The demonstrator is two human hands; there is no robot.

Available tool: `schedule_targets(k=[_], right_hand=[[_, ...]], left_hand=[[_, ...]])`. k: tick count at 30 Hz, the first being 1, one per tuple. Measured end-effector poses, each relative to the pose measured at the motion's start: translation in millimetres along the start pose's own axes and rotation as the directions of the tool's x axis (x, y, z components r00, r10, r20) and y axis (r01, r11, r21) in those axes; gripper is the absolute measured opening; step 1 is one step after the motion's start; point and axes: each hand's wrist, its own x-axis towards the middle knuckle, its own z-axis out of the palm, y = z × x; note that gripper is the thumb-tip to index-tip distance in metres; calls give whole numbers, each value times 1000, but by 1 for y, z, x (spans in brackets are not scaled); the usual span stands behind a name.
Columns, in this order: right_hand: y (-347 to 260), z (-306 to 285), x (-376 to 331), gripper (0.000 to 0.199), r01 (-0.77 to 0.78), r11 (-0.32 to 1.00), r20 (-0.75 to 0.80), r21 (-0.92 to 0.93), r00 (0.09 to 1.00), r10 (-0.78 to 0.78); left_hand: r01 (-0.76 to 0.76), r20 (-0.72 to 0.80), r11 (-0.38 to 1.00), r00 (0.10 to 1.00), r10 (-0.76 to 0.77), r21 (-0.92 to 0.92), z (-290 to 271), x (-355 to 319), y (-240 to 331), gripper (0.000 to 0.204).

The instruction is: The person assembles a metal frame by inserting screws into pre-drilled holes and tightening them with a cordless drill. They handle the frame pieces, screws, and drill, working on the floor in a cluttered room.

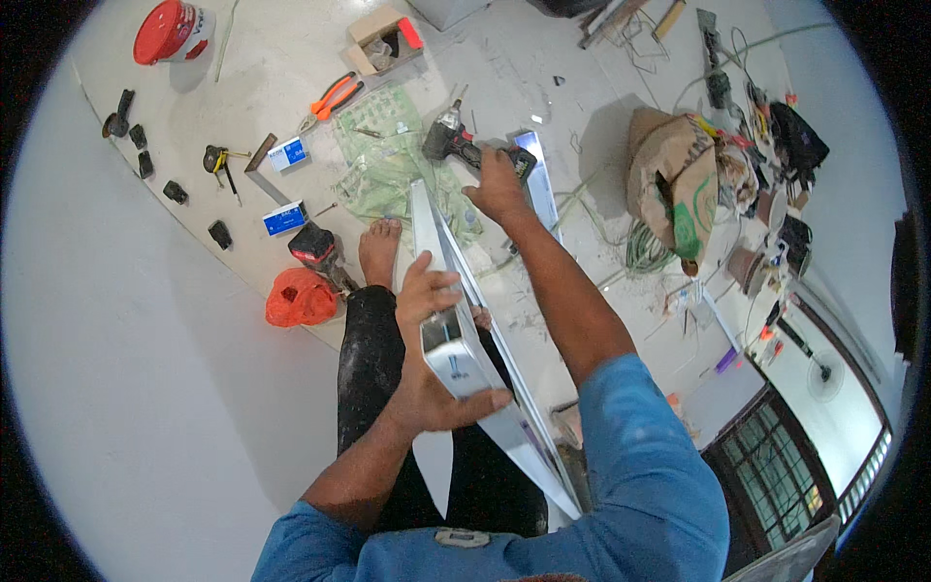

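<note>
Left hand (427, 364): its fingers are being wrapped tight around the near end of a metal channel (456, 330).
Right hand (499, 189): a cordless drill (451, 141) is being gripped.
Channel: being propped across the lap, slanting toward the floor (291, 48).
Nearby: orange pliers (335, 97) are lying well apart.

So you've got two hands in play, left hand (427, 330) and right hand (497, 184). One cordless drill (448, 139), one long metal channel (456, 320) across your lap. On the floor I count two small blue boxes (288, 153) (285, 219), one pair of orange-handled pliers (333, 98), one red bucket (171, 31), one open cardboard box (384, 41), one orange plastic bag (300, 298), one brown sack (674, 175). And five little black pieces (176, 191) lined up along the left edge, near as I can tell.
</note>
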Motion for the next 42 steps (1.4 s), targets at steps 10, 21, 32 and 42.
schedule_targets(k=[10,21,32,42], right_hand=[[35,79,94,66,3,984,-23,-175,1000,-8],[-66,-207,-207,45,-55,813,-26,580,996,86],[-186,-346,-371,70,-33,826,12,562,999,32],[-212,-353,-351,56,-134,987,289,86,952,104]], left_hand=[[-105,-19,994,994,104,-12,-2,11,-12,108],[-138,-72,989,987,142,61,2,3,-12,111],[-43,-116,999,992,40,-29,10,4,-7,108],[-101,-133,995,986,100,3,14,4,-13,108]])
